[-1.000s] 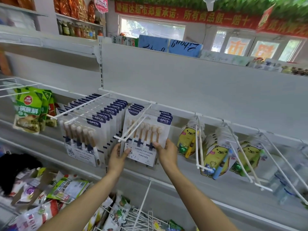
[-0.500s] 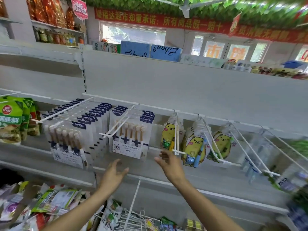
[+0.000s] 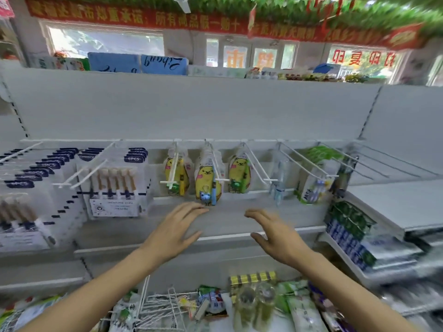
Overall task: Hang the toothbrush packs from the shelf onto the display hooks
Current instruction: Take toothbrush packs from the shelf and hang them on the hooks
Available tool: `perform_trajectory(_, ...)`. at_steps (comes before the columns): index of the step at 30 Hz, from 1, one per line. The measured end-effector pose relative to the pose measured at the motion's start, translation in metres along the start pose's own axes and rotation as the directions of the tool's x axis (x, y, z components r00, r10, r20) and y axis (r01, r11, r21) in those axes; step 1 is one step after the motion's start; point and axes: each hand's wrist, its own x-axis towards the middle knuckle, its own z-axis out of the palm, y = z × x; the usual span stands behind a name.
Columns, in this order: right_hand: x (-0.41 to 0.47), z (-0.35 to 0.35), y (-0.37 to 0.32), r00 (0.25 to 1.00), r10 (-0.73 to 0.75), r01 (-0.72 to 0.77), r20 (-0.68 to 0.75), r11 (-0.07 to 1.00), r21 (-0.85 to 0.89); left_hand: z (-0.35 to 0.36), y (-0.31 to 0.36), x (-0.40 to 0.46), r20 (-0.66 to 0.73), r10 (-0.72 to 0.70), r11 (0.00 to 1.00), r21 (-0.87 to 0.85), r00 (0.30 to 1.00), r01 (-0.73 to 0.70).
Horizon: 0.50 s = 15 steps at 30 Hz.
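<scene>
Left hand (image 3: 176,230) and right hand (image 3: 275,232), centre frame: fingers relaxed, grasping nothing. Toothbrush packs (image 3: 115,185) hang on display hooks (image 3: 84,174) at left.

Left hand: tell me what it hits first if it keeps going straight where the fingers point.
Likely the middle yellow cartoon toothbrush pack: the left hand is open, fingertips aimed just below its bottom edge. Depth is unclear.

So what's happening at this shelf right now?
A person is stocking toothbrush packs onto display hooks in a shop. At this moment both hands are empty: the left hand and the right hand hover open in front of the shelf. White toothbrush packs hang on hooks at the left, yellow cartoon packs in the middle.
</scene>
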Motion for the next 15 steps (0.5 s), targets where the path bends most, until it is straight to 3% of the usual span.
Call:
perform_trajectory(8,-0.095,-0.062,0.096,0.994,0.071,-0.077,-0.082,0.994,-0.08,0.052,0.116,0.091,-0.003,0.209,0.976,-0.068,0.978,-0.209)
perform_trajectory(15,-0.183,-0.115,0.212,0.985,0.118,-0.132,-0.122,0.985,-0.114,0.118,0.243,0.167,-0.061,0.268,0.957,-0.099,0.961,-0.273)
